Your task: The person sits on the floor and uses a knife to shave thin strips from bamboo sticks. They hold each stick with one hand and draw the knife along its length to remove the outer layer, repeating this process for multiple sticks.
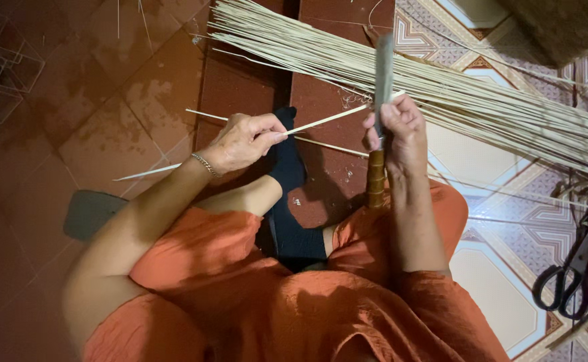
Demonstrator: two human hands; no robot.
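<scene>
The right hand [401, 131] is closed around a knife [382, 100], fingers wrapped where the flat grey blade meets its ringed, lacquered brown wooden handle; the blade stands upright, pointing to the far side. The left hand [243, 141] pinches 1 thin pale strip [320, 121] between thumb and fingertips, and the strip runs rightward until it meets the blade at the right hand's thumb.

The risk, as I judge it, sits at that meeting point: the right thumb lies just beside the edge, so a slip of the smooth, springy strip could bring blade onto skin. Uneven pressure could also split the strip off-line or snap it, since it looks slender and fibrous. The black-socked foot [287, 164] rests near, below the blade's line.

Further out, a large fan of similar straw-coloured strips [441, 87] lies across the floor to the far right, dry and stiff-looking. The floor is worn red tile [106, 100] on the left, patterned glossy tile [481, 161] on the right. Black-handled scissors [568, 271] lie at the near right.
</scene>
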